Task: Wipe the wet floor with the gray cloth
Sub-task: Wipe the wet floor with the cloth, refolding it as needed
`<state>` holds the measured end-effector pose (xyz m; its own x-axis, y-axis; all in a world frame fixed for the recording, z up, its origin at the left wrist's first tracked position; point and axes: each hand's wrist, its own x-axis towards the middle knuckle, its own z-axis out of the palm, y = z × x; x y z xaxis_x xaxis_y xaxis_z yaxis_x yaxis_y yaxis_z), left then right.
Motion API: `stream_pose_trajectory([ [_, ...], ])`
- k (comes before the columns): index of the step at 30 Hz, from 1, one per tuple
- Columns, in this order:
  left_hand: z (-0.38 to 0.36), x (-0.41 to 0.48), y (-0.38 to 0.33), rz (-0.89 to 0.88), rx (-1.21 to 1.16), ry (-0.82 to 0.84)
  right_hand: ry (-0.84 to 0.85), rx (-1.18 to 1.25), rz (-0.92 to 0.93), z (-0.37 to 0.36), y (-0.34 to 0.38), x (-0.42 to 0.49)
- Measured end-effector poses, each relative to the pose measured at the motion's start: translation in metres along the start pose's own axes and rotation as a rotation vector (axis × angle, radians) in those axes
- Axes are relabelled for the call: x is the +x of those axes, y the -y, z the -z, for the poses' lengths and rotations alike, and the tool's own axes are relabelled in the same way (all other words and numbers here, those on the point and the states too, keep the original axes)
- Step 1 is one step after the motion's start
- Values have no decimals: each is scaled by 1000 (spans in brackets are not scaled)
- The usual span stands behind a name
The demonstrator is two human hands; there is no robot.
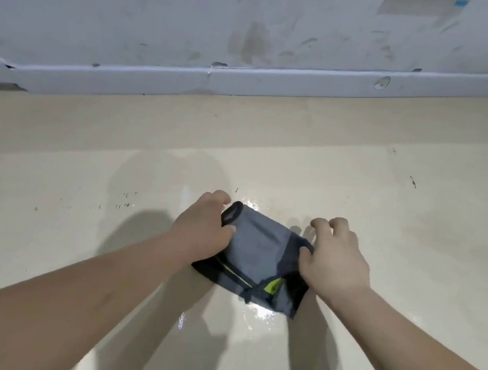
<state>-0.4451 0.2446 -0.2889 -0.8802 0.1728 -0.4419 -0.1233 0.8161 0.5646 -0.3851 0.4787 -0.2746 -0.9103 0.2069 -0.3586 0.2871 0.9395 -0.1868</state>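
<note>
Gray cloth point(255, 247) is lying folded on the cream floor point(414, 236), well short of the white baseboard point(249, 84). Taking the cloth as landmark for all positions.

Left hand point(204, 226) is sitting on the cloth's left edge, fingers curling over the far left corner where a dark rolled hem is showing, thumb pressing down on the gray face. The hand is closing on the fabric rather than lying flat.

Right hand point(335, 257) is sitting on the cloth's right edge, thumb pinning the fabric, the other fingers bent and lifting past the far right corner; whether those fingertips are touching cloth or floor cannot be told.

Cloth's near edge is showing dark trim, a pale stripe and a small yellow-green tag point(271, 287).

Water sheen point(260, 313) is glinting on the floor just beyond the cloth's near edge, with a second bright patch at its far edge between the two hands. Small dark specks point(126, 196) are dotting the floor well to the cloth's left.

Wall point(256, 26) above the baseboard, beyond the cloth, is looking stained and scuffed. Both bare forearms are reaching in from the near side of the cloth.
</note>
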Motion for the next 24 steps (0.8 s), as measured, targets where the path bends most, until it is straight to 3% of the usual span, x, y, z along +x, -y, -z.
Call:
stream_pose_trajectory([
  [3, -4, -4, 25, -66, 38, 37, 158, 20, 344, -44, 26, -12],
  [6, 4, -6, 59, -99, 255, 58, 367, -197, 456, -83, 43, -6],
  [9, 25, -2, 96, 4, 522, 107, 355, -242, 374, -96, 62, 11],
  [12, 46, 4, 126, 181, 611, 154, 360, -259, 285, -93, 81, 35],
  [17, 72, 17, 149, 237, 621, 131, 370, -211, 145, -71, 109, 100],
  [21, 76, 26, 157, 350, 585, 84, 287, -191, 12, -76, 130, 111],
  [24, 77, 29, 163, 395, 486, 113, 301, -204, 56, -90, 152, 83],
])
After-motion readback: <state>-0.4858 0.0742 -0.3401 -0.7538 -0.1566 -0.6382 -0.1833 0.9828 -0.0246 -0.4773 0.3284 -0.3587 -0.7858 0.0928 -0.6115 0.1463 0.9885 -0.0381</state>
